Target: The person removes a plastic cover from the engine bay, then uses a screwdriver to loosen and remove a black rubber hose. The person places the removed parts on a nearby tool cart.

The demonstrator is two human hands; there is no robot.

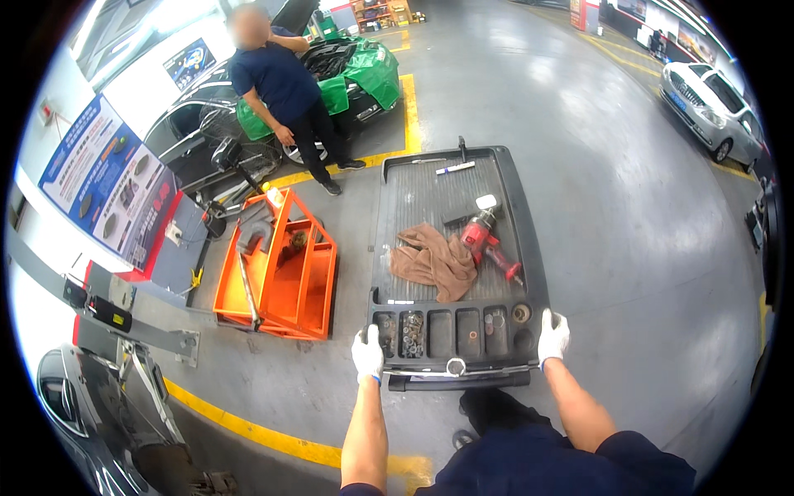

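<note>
The cart (418, 194) extends ahead of the left hand (367, 355) and right hand (554, 339), long axis pointing away; each touches a near corner, equally close, though whether fingers clamp underneath cannot be told. A red tool (475, 235) lies toward its right edge, overlapping a cloth (438, 263).

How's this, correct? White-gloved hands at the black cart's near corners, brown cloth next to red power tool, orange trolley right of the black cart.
No: the head view shows the orange trolley left of the black cart. Left hand, right hand, brown cloth and red power tool are as you said.
</note>
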